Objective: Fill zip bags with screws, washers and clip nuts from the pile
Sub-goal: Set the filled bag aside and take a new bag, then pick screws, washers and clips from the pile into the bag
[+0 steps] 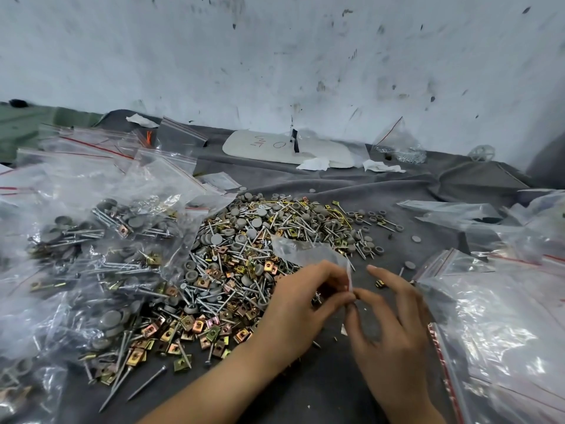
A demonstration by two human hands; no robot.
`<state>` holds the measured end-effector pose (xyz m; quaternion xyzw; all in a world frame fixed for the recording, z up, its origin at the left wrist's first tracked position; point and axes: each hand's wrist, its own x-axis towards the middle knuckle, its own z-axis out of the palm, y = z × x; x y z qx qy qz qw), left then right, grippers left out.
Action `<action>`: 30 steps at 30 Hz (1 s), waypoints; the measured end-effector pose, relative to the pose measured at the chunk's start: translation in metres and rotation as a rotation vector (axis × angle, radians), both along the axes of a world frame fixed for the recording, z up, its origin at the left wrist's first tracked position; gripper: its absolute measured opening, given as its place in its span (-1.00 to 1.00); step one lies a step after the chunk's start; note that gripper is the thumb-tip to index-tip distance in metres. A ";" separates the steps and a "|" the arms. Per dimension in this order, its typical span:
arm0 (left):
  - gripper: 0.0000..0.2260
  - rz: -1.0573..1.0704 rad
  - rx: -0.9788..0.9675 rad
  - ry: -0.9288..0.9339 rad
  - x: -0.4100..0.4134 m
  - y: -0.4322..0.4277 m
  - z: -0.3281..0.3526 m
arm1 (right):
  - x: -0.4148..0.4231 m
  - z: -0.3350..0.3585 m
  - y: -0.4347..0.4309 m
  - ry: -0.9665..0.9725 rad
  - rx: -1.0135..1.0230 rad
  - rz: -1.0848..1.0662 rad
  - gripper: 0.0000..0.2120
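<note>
A big pile (244, 255) of silver screws, grey round washers and brass-coloured clip nuts lies on the grey cloth in the middle. Just in front of it both hands hold one small clear zip bag (305, 250) by its red-striped mouth. My left hand (302, 304) pinches the bag's edge between thumb and fingertips. Facing it, my right hand (388, 313) pinches the same edge, its other fingers spread. The bag stretches up and left over the pile and looks empty.
Filled zip bags (101, 255) are heaped at the left. A stack of empty zip bags (501, 325) lies at the right. A white board (269, 148), paper scraps and another bag (397, 145) sit by the stained wall. Loose nails (146, 384) lie at the front left.
</note>
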<state>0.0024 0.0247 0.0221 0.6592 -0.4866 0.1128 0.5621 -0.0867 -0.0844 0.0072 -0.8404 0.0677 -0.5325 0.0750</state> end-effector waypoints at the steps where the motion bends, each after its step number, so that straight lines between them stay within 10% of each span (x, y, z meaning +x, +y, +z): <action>1: -0.89 0.005 0.007 -0.008 0.000 0.000 0.000 | 0.000 0.000 0.000 -0.002 0.007 0.009 -0.82; 14: -0.82 0.068 0.015 -0.199 -0.001 0.004 0.005 | -0.007 -0.001 -0.012 -0.151 0.385 -0.014 -0.81; 24: -0.87 0.034 0.010 -0.181 -0.006 -0.006 -0.002 | -0.016 0.022 0.006 0.032 -0.129 0.063 -0.77; 30: -0.75 -0.030 -0.072 -0.163 0.008 0.004 0.001 | -0.007 0.011 0.000 -0.013 0.313 0.188 -0.51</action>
